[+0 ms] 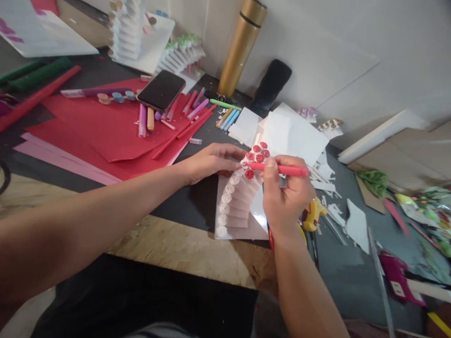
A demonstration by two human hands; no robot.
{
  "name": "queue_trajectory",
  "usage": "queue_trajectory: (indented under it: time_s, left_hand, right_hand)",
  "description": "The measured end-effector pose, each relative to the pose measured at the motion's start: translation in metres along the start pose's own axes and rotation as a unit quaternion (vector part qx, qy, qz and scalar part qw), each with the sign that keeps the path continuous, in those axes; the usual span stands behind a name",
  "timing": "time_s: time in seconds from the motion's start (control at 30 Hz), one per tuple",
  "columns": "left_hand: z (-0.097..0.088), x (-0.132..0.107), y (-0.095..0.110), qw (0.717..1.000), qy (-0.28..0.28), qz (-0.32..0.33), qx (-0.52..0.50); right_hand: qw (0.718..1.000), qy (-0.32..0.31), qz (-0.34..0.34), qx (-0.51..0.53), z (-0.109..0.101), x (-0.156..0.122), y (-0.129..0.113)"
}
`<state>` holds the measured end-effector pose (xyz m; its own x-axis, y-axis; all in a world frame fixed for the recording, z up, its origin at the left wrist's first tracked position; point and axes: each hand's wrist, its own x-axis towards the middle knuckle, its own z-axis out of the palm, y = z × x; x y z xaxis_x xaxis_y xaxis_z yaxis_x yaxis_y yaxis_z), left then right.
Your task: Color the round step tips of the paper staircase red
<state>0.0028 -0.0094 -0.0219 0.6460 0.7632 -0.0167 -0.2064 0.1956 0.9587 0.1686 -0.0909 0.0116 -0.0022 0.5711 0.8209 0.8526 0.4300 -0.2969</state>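
Note:
A white staircase-like model (239, 213) with fanned steps stands on a glossy white base (260, 218). Small rosettes run along its curved edge: those lower down are white (224, 208), while several near the top are red (249, 174). My left hand (207, 163) curls its fingers and thumb around the upper left side of the model, steadying it. Between the fingers of my right hand (289, 199) is a red marker pen (287, 170), held almost level. Its tip touches a partly reddened rosette (244, 165) close to my left thumb.
Red sheets (81, 126), a phone (162, 90) and several markers (142, 121) lie to the left. A gold bottle (241, 49) and black case (270, 87) stand behind. Rightward are white sheets (299, 134), a yellow glue gun (314, 213), scraps (357, 225) and a purple tool (400, 277).

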Motion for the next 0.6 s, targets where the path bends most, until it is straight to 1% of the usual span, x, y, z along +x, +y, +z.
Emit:
queue_trajectory:
  time_s: [0.1,0.27,0.47,0.6]
  left_hand:
    - [-0.0002,0.0001,-0.0004,1.0,-0.005,-0.002,0.0]
    - [0.0013,0.0002,0.0006,1.0,0.007,-0.006,0.005]
    - [0.001,-0.0011,0.0019,1.0,0.004,-0.009,0.006]
    - [0.0007,-0.001,0.0018,1.0,0.006,-0.01,0.007]
  right_hand:
    - [1.0,-0.003,0.001,-0.001,-0.0001,-0.0001,0.0]
    - [1.0,0.001,0.001,0.002,0.0002,-0.0007,0.0004]
    - [1.0,-0.003,-0.03,-0.009,0.001,-0.0007,0.0014]
    - [1.0,0.003,-0.03,-0.004,0.0009,-0.0006,0.0015]
